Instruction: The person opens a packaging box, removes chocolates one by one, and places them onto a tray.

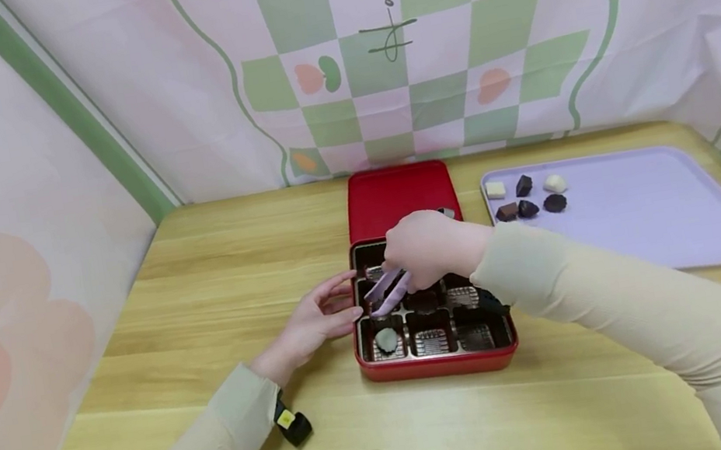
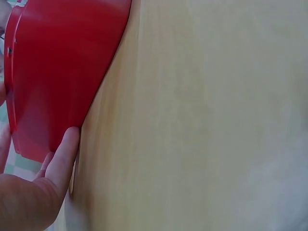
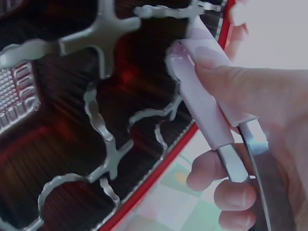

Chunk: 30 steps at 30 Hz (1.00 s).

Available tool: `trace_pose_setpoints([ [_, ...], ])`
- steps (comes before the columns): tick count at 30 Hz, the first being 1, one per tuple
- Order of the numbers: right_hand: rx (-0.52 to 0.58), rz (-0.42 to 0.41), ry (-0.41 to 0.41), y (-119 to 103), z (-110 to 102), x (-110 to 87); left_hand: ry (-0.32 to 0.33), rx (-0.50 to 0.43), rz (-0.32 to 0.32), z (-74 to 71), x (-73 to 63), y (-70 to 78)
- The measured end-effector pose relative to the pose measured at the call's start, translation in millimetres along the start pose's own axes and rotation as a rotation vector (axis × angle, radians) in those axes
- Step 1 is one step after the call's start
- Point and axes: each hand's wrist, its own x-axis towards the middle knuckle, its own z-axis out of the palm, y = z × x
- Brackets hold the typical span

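A red tin box [image 1: 439, 366] with a dark divided insert stands on the table, its lid [image 1: 398, 195] laid back behind it. My left hand [image 1: 318, 314] rests with extended fingers against the box's left side; in the left wrist view its fingertips [image 2: 71, 137] touch the red wall. My right hand [image 1: 426, 246] grips tongs [image 1: 392, 300] with lilac tips and metal handles, pointing down into the middle-left compartment. I cannot tell whether the tips hold anything. A pale shell-shaped chocolate [image 1: 387, 341] sits in the front-left compartment, and a dark chocolate [image 1: 424, 301] lies in the centre one.
To the right lies a lilac tray [image 1: 669, 207]. Several chocolates, among them a white square [image 1: 495, 190], a pale rounded one [image 1: 555, 184] and a dark round one [image 1: 555, 203], are grouped at its left end. A patterned cloth [image 1: 386, 118] hangs behind the wooden table [image 1: 234, 276].
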Motion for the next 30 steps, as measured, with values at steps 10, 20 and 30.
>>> trace_pose_setpoints([
  [10, -0.005, -0.028, 0.02, -1, 2, -0.6, 0.001, 0.005, 0.002, 2.6, 1.8, 0.7],
  [20, -0.03, -0.091, 0.097, 5, 13, -3.3, 0.003, -0.004, 0.002, 2.7, 2.1, 0.1],
  [30, -0.015, -0.159, 0.211, 16, 27, -7.8, -0.001, -0.002, -0.007, 3.0, 2.1, -1.0],
])
